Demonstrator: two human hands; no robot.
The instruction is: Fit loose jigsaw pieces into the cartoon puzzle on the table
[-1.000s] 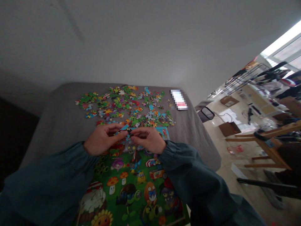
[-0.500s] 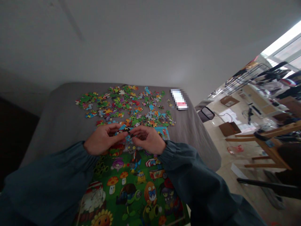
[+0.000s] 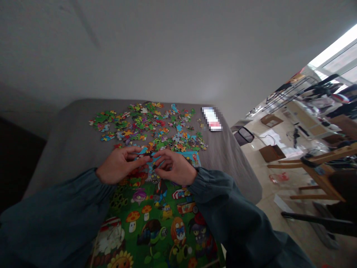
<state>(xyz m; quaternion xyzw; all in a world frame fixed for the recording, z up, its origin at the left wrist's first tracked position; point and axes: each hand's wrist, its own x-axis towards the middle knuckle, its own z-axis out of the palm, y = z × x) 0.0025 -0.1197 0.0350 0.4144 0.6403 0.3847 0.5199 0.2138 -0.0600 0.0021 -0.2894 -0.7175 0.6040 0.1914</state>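
My left hand [image 3: 118, 163] is closed, its thumb and fingers pinching a small joined group of blue and dark puzzle pieces [image 3: 144, 152]. Close beside it, my right hand [image 3: 175, 166] has curled fingers; the index fingertip meets the right end of that group, and a small dark puzzle piece shows at the thumb tip, partly hidden. Both hands hover over the top part of a colourful cartoon picture sheet [image 3: 150, 208] with plants, mushrooms and zombies. Just beyond my fingers lies a wide spread of loose puzzle pieces [image 3: 147, 123].
A phone [image 3: 212, 119] with a lit, blurred screen rests at the far right of the grey-covered table [image 3: 72, 130]. A pale wall [image 3: 167, 52] rises behind it. Off to the right are a wooden chair [image 3: 320, 167], cardboard boxes [image 3: 272, 152] and clutter on the floor.
My right thumb and index finger have spread slightly apart, and the right hand has shifted a little. My left hand keeps its pinch, a touch further left.
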